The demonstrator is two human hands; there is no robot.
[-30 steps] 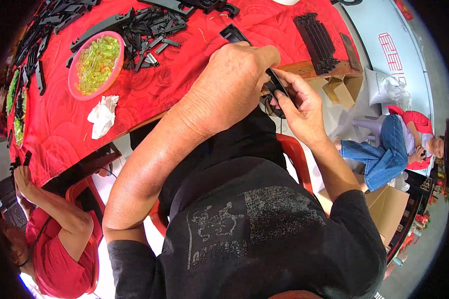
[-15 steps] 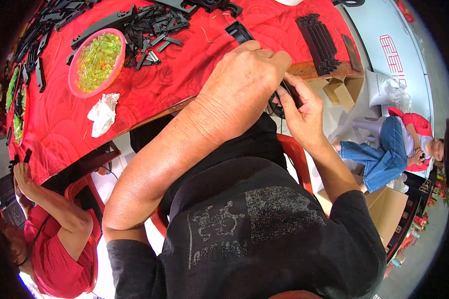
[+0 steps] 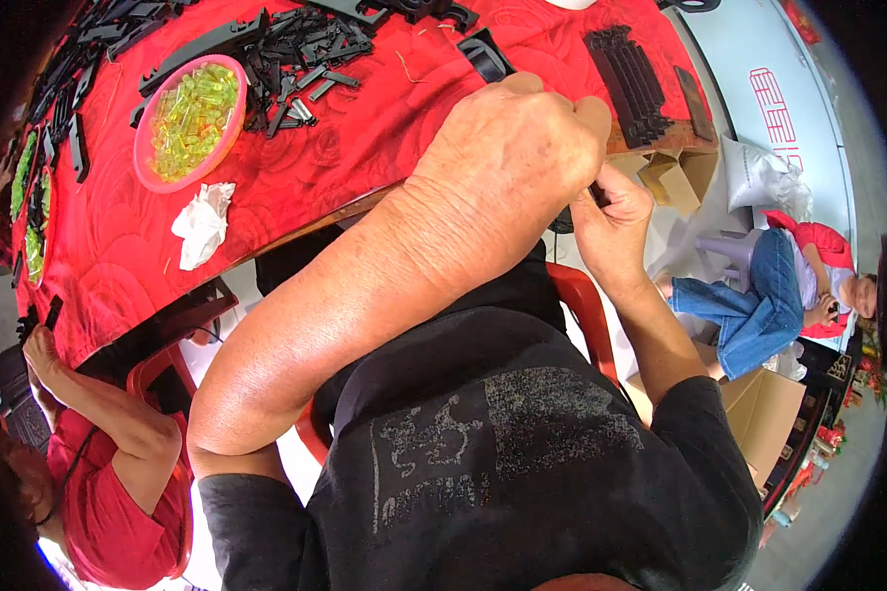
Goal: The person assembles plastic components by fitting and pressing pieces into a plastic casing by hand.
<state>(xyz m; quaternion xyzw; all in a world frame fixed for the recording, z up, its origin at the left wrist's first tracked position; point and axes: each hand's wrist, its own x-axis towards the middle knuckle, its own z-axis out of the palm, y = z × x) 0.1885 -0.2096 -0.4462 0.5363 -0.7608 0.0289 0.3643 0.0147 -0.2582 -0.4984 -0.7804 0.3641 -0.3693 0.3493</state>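
Note:
My left hand [image 3: 522,148] is closed, back up, over a long black plastic part [image 3: 485,57]. The part's hollow, box-like end sticks out past the knuckles above the table edge; its middle is hidden beneath the hand. Just right of it, my right hand [image 3: 616,222] is closed with thumb and fingers pinched on a dark end below the left hand's fingers. It looks like the same black part, though the stretch between the hands is covered.
On the red-clothed table [image 3: 315,148] stand a pink bowl [image 3: 146,158] of yellow-green clear pieces, a crumpled tissue [image 3: 202,227], a heap of small black parts [image 3: 310,59] and a row of black strips [image 3: 631,89]. A person in red [image 3: 118,492] works at left; another person [image 3: 759,295] sits at right.
My left hand has shifted right and turned, its fingers now overlapping the right hand's fingertips. The black part's end has moved slightly right. My right fingers have drawn in closer under the left hand.

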